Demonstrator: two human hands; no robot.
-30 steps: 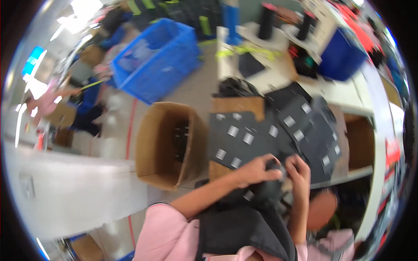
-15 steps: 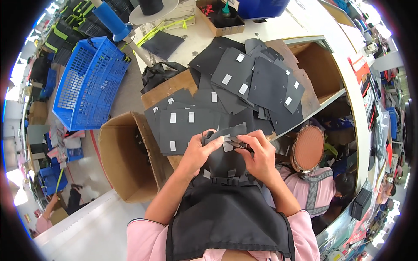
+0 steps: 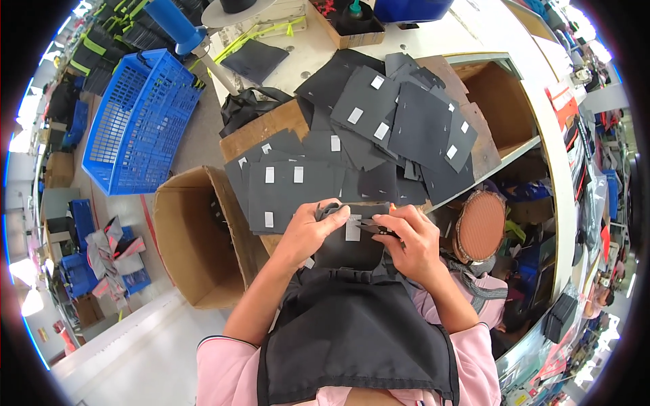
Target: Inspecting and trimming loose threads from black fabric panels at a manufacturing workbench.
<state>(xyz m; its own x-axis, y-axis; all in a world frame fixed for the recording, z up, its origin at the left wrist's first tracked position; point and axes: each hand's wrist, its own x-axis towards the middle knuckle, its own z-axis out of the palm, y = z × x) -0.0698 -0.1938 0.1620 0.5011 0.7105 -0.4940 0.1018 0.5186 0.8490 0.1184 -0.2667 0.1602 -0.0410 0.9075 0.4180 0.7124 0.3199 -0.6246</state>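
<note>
My left hand (image 3: 306, 233) is closed on the upper edge of a black fabric piece (image 3: 347, 254), which hangs over my apron (image 3: 352, 318). A pale rectangular patch (image 3: 353, 233) on that piece sits just below my left thumb. In my right hand (image 3: 417, 245) is a small pair of dark thread snips (image 3: 371, 228), the fingers wrapped round it. Its tips point left and reach the edge of the patch; whether the blades touch a thread is too small to tell. Just beyond my hands, flat dark fabric panels (image 3: 288, 203) with white patches lie in overlapping piles.
An open cardboard box (image 3: 193, 237) stands at the left, with a blue plastic crate (image 3: 139, 128) behind it. A small tray (image 3: 349, 34) holds a bottle at the back of the white table (image 3: 467, 34). A brown round stool (image 3: 481, 225) is at the right.
The black piece has been spread flatter, its top edge now straighter, and its patch shows more fully. The snips remain in my right hand beside the patch. My view has shifted slightly.
</note>
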